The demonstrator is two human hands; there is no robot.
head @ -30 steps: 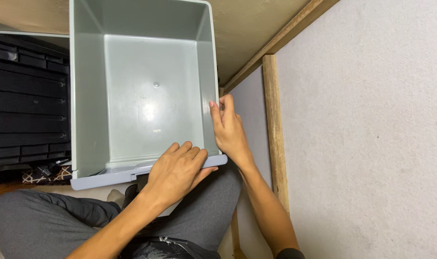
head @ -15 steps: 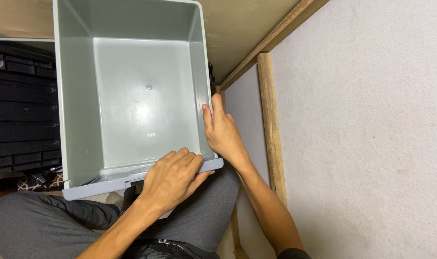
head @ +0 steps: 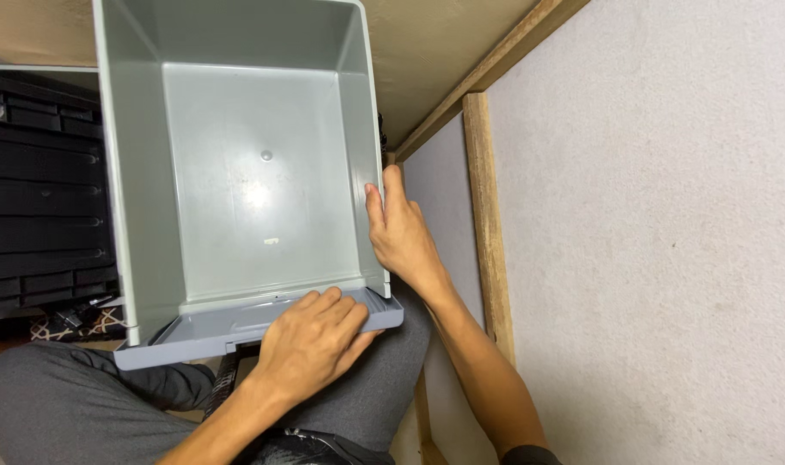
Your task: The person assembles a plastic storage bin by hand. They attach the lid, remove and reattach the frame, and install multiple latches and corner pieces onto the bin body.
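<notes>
Wall [head: 668, 241] filled the right half of the frame, pale and finely grained, edged by a bare wooden post [head: 487, 224] and a slanting wooden beam [head: 496, 69] toward the upper middle. I saw the grey plastic drawer [head: 246, 172] take up the upper left and centre, an open box with smooth, slightly glossy walls, rounded inner corners and a small moulded dimple on its floor; a light glare sat on that floor. Its front lip [head: 194, 340], a flatter bluish-grey flange, lay at the lower centre just above my grey trouser legs [head: 74, 387]. A black ribbed cabinet [head: 39, 198] stood at the far left edge, touching or just beside the drawer's side; I could not tell which.

My right hand [head: 401, 237] lay flat along the drawer's right wall, fingers straight, pressing rather than closed around anything. My left hand [head: 310, 344] rested palm-down on the front lip, fingers curled loosely over it; whether they hooked beneath I could not tell.

I judged the hold loose: slick plastic under a flat palm could slide, and the drawer might tip off my lap or knock the post, since neither hand truly clasped an edge.
</notes>
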